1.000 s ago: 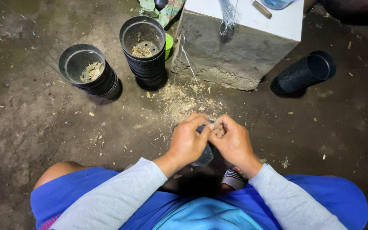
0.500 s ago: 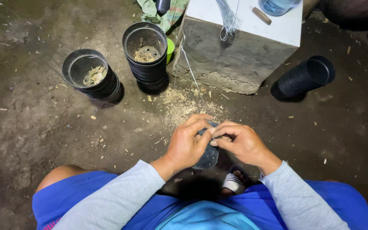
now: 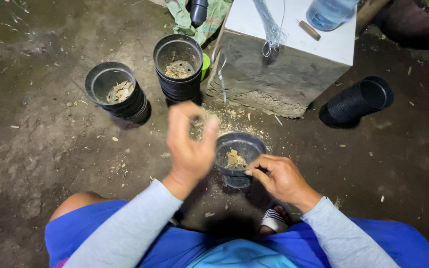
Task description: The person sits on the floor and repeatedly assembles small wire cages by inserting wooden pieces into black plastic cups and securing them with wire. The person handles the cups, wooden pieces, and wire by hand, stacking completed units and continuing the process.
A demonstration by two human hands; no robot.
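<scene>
A small black plastic pot [image 3: 239, 158] is sitting on the dirt floor [image 3: 35, 149] just in front of the seated person, near the middle of the scene, with a few dry chips and leaf scraps lying in its bottom. The right hand [image 3: 280, 177] is gripping the pot's near right rim, thumb and fingers pinched narrowly on the edge and steadying it. The left hand [image 3: 190, 141] is hovering just left of the pot, raised and blurred; its fingers are looking loosely curled, but whether it is holding anything I cannot tell.

Judging from this, the pot is being filled or prepared, with only a little material inside so far. A next move would call for keeping the rim steady and bringing the free hand squarely over the opening.

Farther off to the left, two stacks of similar black pots [image 3: 117, 93] [image 3: 178, 64] are standing upright, each with scraps in the top one. Behind the held pot a concrete block [image 3: 279, 82] is carrying a white slab, thin wire [image 3: 273, 30] and a clear bottle [image 3: 331, 11]. To the far right another stack of pots [image 3: 358, 99] is lying on its side.
</scene>
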